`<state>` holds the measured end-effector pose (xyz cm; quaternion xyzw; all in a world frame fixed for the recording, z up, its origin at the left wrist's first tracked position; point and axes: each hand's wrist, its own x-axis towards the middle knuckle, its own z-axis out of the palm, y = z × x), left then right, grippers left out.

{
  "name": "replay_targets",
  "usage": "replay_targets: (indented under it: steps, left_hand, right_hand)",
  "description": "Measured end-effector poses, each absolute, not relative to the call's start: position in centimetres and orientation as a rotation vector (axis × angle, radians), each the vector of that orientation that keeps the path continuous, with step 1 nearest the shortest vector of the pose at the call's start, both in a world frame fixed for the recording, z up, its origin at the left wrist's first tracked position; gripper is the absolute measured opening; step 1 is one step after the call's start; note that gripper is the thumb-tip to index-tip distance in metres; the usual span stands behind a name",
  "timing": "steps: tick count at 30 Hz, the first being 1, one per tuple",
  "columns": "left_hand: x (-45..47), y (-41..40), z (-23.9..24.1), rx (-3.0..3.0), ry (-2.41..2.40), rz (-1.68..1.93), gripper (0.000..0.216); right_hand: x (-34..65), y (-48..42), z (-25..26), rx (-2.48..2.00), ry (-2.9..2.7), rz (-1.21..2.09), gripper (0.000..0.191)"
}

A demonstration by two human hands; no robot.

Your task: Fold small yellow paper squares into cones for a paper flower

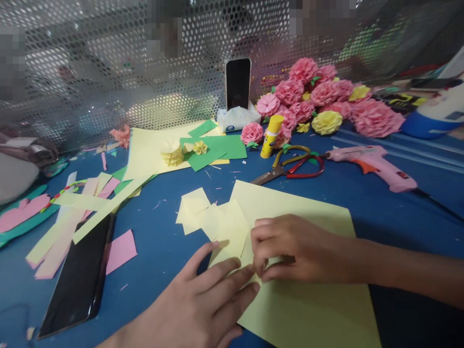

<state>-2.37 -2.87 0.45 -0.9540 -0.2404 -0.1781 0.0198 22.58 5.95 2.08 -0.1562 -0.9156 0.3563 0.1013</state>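
Note:
My left hand (213, 299) lies palm down with its fingers spread. Its fingertips press the near edge of small pale yellow paper pieces (226, 220). My right hand (286, 249) is curled, thumb and fingers pinched together beside the left fingertips; what they grip, if anything, is hidden behind the fingers. Both rest over a large pale yellow sheet (319, 309) on the blue table. More small yellow squares (193, 210) overlap in a loose pile just left of the sheet. Scissors (290, 166) with one red and one olive handle lie beyond the sheet's far edge.
A pink glue gun (375, 166) lies at right, its cord trailing. Near a glue stick (271, 137) are pink paper flowers (304, 96). A phone (238, 84) stands against the perforated metal panel (108, 72). At left are a dark phone (78, 285) and paper strips (61, 237).

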Motion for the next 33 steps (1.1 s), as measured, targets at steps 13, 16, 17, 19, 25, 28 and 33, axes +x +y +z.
replay_targets:
  steps: [13, 16, 17, 19, 25, 28, 33]
  left_hand:
    - [-2.2, -3.1, 0.3, -2.918, -0.759, -0.506, 0.039]
    - [-2.1, -3.1, 0.3, -2.901, -0.759, -0.505, 0.037]
    - [-2.1, -3.1, 0.3, -2.899, -0.760, -0.505, 0.037]
    - [-2.1, -3.1, 0.3, -2.903, -0.765, -0.510, 0.038]
    - [-2.2, -3.2, 0.1, -2.933, -0.783, -0.561, 0.037]
    - [-2.1, -3.2, 0.1, -2.928, -0.782, -0.562, 0.038]
    - [-1.7, -3.5, 0.1, -2.891, -0.797, -0.532, 0.042]
  right_hand:
    - [22.3, 5.3, 2.2, -0.535, -2.725, 0.983, 0.006]
    - [22.1, 5.1, 2.1, -0.555, -2.718, 0.986, 0.005]
    - [22.1, 5.1, 2.1, -0.564, -2.719, 0.983, 0.004]
    - [22.0, 5.0, 2.0, -0.588, -2.728, 0.980, 0.002]
    - [21.8, 4.8, 2.0, -0.625, -2.723, 0.971, 0.003]
    - [21.8, 4.7, 2.1, -0.636, -2.724, 0.959, 0.004]
    - [21.8, 4.7, 2.1, -0.635, -2.721, 0.957, 0.006]
